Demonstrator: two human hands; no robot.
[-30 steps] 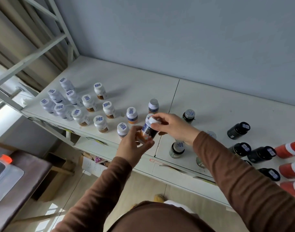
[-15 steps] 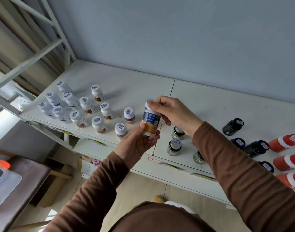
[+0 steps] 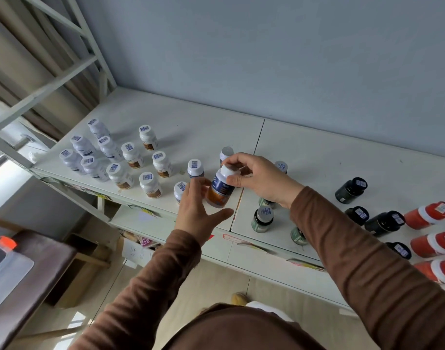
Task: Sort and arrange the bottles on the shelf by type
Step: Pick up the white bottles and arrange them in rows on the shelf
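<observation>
My right hand (image 3: 256,179) pinches the white cap of a blue-and-orange labelled bottle (image 3: 220,190), holding it tilted just above the white shelf (image 3: 206,127) near its front edge. Beside that bottle my left hand (image 3: 198,210) is spread open, fingers apart, brushing its lower side without gripping. To the left, several white-capped bottles (image 3: 130,155) stand in rows. Two similar blue-labelled bottles (image 3: 195,168) stand just left of the held one. Green-labelled jars (image 3: 263,219) stand under my right wrist. Black bottles (image 3: 351,190) and red bottles (image 3: 428,215) lie at the right.
A seam (image 3: 258,137) splits the shelf into two boards. A slanted metal shelf frame (image 3: 72,69) rises at the left. A lower shelf level with papers (image 3: 145,215) sits beneath. A dark table with a plastic container (image 3: 6,269) stands at the lower left.
My left hand has let go of the bottle and opened. My right hand, still on the cap, has lowered the bottle toward the shelf's front edge.
</observation>
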